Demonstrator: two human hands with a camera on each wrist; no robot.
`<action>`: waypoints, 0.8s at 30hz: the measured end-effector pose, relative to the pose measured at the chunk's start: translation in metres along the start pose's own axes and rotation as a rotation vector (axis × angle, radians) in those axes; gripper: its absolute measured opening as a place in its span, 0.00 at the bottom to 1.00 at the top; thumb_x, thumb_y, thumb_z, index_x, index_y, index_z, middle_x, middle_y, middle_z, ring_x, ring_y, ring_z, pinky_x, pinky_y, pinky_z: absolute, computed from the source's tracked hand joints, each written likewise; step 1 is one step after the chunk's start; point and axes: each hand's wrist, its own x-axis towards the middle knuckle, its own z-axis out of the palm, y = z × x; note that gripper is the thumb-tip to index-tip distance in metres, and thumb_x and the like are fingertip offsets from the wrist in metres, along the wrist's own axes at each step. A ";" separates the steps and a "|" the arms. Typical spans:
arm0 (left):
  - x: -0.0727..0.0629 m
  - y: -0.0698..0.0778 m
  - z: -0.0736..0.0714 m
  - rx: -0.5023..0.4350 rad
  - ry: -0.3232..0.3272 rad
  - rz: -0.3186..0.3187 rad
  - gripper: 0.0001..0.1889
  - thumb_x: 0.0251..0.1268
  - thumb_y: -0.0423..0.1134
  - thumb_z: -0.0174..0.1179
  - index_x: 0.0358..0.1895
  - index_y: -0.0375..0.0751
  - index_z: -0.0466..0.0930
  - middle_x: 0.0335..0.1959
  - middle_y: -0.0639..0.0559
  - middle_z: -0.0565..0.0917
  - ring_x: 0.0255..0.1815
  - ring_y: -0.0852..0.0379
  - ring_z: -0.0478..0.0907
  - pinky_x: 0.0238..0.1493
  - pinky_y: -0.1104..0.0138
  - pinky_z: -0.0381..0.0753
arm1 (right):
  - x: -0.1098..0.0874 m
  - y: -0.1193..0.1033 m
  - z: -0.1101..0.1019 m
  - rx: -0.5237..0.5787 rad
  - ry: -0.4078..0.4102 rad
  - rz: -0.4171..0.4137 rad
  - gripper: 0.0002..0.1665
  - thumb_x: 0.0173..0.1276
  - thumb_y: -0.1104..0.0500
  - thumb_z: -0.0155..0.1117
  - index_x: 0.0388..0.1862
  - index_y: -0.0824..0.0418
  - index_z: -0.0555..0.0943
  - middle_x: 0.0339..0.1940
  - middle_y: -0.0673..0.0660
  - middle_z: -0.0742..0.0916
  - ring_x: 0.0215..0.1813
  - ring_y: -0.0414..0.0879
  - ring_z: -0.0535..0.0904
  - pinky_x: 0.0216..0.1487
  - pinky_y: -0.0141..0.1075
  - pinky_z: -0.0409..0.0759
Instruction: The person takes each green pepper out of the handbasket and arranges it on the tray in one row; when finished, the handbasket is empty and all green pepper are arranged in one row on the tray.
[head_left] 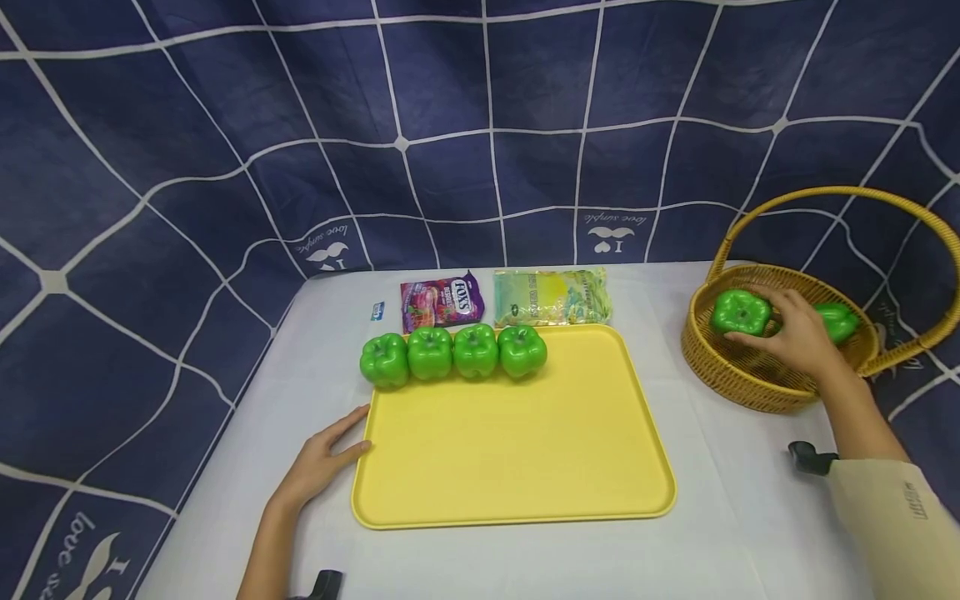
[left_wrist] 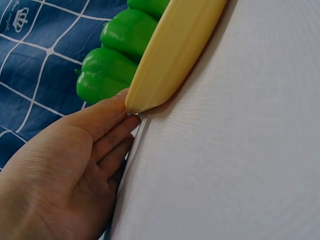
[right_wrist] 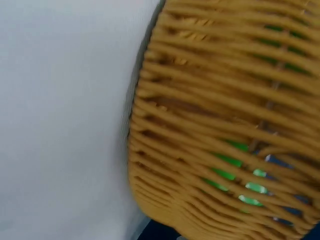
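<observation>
My right hand (head_left: 801,335) reaches into the wicker basket (head_left: 720,379) and holds a green bell pepper (head_left: 738,312) between thumb and fingers. Another bell pepper (head_left: 837,322) lies in the basket, partly behind that hand. In the right wrist view the woven side of the basket (right_wrist: 200,120) hides the hand, with green showing through the gaps. My left hand (head_left: 317,462) rests at the left edge of the yellow tray (head_left: 510,450), fingers extended. Its fingertips meet the tray's rim (left_wrist: 172,55) in the left wrist view. Several bell peppers (head_left: 476,350) form a row along the tray's far left side.
Behind the tray lie a purple snack packet (head_left: 442,302) and a yellow-green packet (head_left: 552,297). A small blue label (head_left: 377,311) is left of them. The basket's tall handle (head_left: 832,192) arches over it. Dark checked cloth (head_left: 525,125) hangs behind the white table (head_left: 750,517).
</observation>
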 end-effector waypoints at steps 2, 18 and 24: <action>0.000 0.000 0.000 -0.001 -0.001 -0.001 0.35 0.56 0.57 0.60 0.68 0.52 0.64 0.68 0.50 0.63 0.70 0.44 0.54 0.66 0.44 0.53 | -0.004 -0.008 -0.001 0.012 0.020 0.007 0.52 0.45 0.56 0.78 0.69 0.60 0.62 0.52 0.72 0.67 0.49 0.68 0.63 0.41 0.65 0.63; 0.001 -0.004 -0.001 0.004 -0.009 -0.017 0.35 0.56 0.58 0.60 0.67 0.54 0.64 0.68 0.51 0.63 0.70 0.44 0.53 0.66 0.44 0.53 | 0.001 -0.124 0.023 0.207 -0.061 -0.122 0.47 0.45 0.51 0.78 0.66 0.48 0.68 0.60 0.62 0.74 0.54 0.63 0.70 0.51 0.64 0.65; 0.001 -0.004 0.000 -0.002 -0.007 -0.004 0.35 0.56 0.58 0.60 0.68 0.54 0.64 0.68 0.51 0.63 0.70 0.44 0.53 0.66 0.44 0.53 | 0.011 -0.142 0.067 0.266 -0.259 -0.260 0.46 0.48 0.46 0.75 0.67 0.52 0.67 0.60 0.62 0.75 0.56 0.58 0.72 0.54 0.56 0.71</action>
